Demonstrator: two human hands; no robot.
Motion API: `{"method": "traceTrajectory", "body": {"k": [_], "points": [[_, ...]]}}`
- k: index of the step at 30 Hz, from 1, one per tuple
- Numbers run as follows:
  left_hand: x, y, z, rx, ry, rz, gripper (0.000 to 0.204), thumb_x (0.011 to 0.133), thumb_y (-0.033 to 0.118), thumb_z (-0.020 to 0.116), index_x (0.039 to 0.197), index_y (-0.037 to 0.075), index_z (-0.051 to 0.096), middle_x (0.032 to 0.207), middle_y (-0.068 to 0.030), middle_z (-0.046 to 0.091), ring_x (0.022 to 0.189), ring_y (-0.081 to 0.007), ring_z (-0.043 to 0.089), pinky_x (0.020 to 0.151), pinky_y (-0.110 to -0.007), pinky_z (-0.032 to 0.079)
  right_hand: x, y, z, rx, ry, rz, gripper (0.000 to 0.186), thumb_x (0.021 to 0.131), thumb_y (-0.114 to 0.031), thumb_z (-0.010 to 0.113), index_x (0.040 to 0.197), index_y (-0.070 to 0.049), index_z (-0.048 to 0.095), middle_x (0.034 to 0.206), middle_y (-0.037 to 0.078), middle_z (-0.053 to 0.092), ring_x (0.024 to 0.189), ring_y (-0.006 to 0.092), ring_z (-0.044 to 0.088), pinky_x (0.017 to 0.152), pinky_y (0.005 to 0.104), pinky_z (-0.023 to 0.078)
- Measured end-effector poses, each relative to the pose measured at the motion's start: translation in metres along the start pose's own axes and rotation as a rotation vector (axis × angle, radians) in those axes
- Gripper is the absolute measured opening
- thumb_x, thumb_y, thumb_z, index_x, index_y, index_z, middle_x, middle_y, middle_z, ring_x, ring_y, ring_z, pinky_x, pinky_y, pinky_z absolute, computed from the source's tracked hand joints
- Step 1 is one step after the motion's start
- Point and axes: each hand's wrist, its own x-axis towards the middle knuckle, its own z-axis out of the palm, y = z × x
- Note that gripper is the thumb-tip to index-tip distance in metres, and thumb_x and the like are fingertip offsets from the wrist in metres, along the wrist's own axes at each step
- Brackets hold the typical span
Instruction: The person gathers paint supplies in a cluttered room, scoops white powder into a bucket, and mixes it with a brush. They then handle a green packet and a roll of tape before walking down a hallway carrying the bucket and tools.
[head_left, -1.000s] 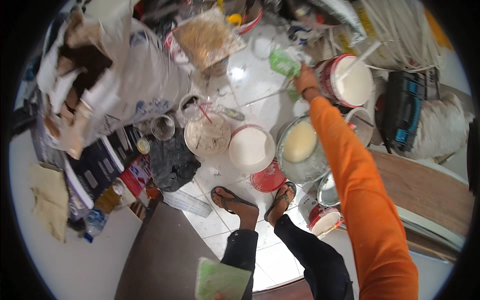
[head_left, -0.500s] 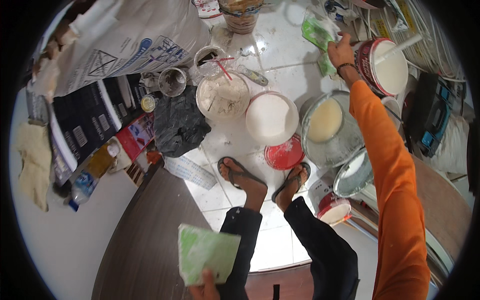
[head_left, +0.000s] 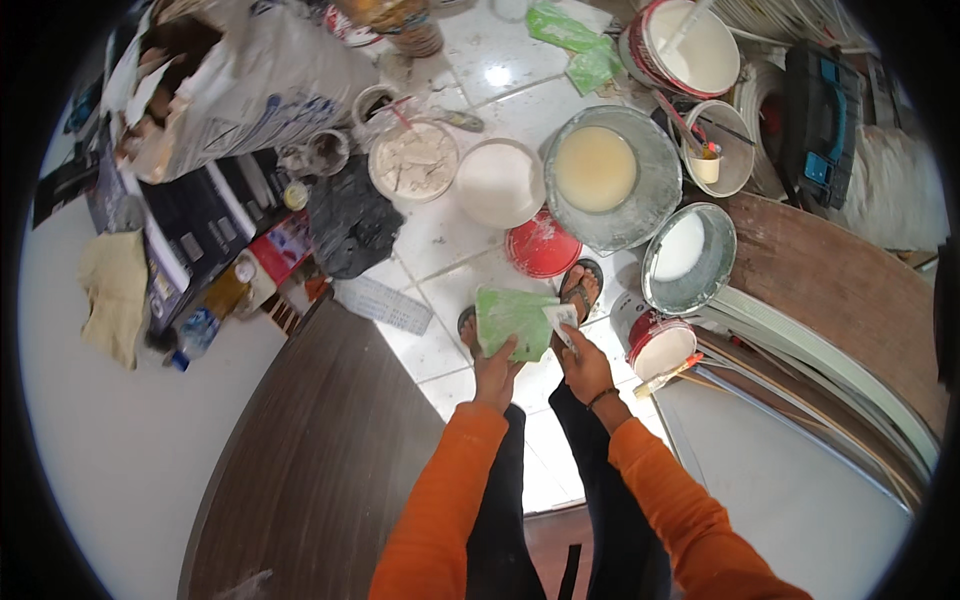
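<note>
My left hand (head_left: 494,376) grips the near edge of a flat, squarish green piece (head_left: 508,318) smeared with white, its thumb on top. To the right, my right hand (head_left: 588,368) is closed on a small whitish flat piece (head_left: 562,317) with dark marks. That piece overlaps or meets the right edge of the green one; I cannot tell which. Both hands are close together above my feet. Just beyond them lies a red lid (head_left: 544,246). Past it stand a white tub (head_left: 500,150) and a grey bucket (head_left: 655,215) holding pale liquid.
A tub of dry, pale powder (head_left: 414,160) stands beside a black plastic bag (head_left: 352,225). At the right are a smaller bucket of white liquid (head_left: 680,250), a brush (head_left: 668,374) and a black-and-blue case (head_left: 822,130). Crumpled green sheets (head_left: 575,40) lie at the back.
My right hand has come back from the far green sheets and now holds the small whitish piece. My left hand has raised the green piece forward to meet it. The view has shifted.
</note>
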Motion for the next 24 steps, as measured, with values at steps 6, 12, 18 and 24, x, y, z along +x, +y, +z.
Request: {"method": "traceTrajectory", "body": {"k": [6,12,18,24], "points": [[0.135,-0.067,0.032,-0.001,-0.097,-0.022,0.040,0.096,0.015,0.068,0.131,0.007,0.051,0.126,-0.0085,0.059,0.116,-0.0249,0.060,0.095,-0.040,0.052,0.055,0.106,0.011,-0.106,0.027,0.098,0.045,0.092,-0.016,0.054,0.137,-0.017,0.053,0.105,0.027,0.068,0.097,0.0450,0.065,0.084,0.0527,0.052],[0.180,-0.095,0.034,0.009,-0.233,-0.009,0.038,0.098,0.016,0.065,0.131,0.004,0.050,0.123,-0.0106,0.061,0.109,-0.0240,0.064,0.092,-0.037,0.055,0.103,0.132,0.040,-0.149,0.138,0.046,0.053,0.093,-0.018,0.054,0.145,-0.016,0.048,0.103,0.030,0.067,0.096,0.0453,0.066,0.083,0.0534,0.052],[0.173,-0.112,0.030,-0.121,-0.190,0.012,0.038,0.099,0.014,0.063,0.133,0.004,0.049,0.123,-0.0108,0.061,0.107,-0.0225,0.064,0.089,-0.036,0.056,0.136,0.102,0.057,0.094,0.209,0.280,0.049,0.098,-0.017,0.049,0.146,-0.015,0.048,0.124,0.036,0.058,0.123,0.0514,0.051,0.107,0.0496,0.040],[0.171,-0.111,0.026,-0.087,-0.145,0.014,0.041,0.099,0.016,0.063,0.136,0.005,0.047,0.125,-0.0097,0.060,0.108,-0.0229,0.063,0.089,-0.037,0.055,0.135,0.100,0.062,-0.146,0.183,0.263,0.053,0.095,-0.026,0.054,0.146,-0.015,0.047,0.123,0.032,0.062,0.125,0.0443,0.054,0.113,0.0488,0.033]]}}
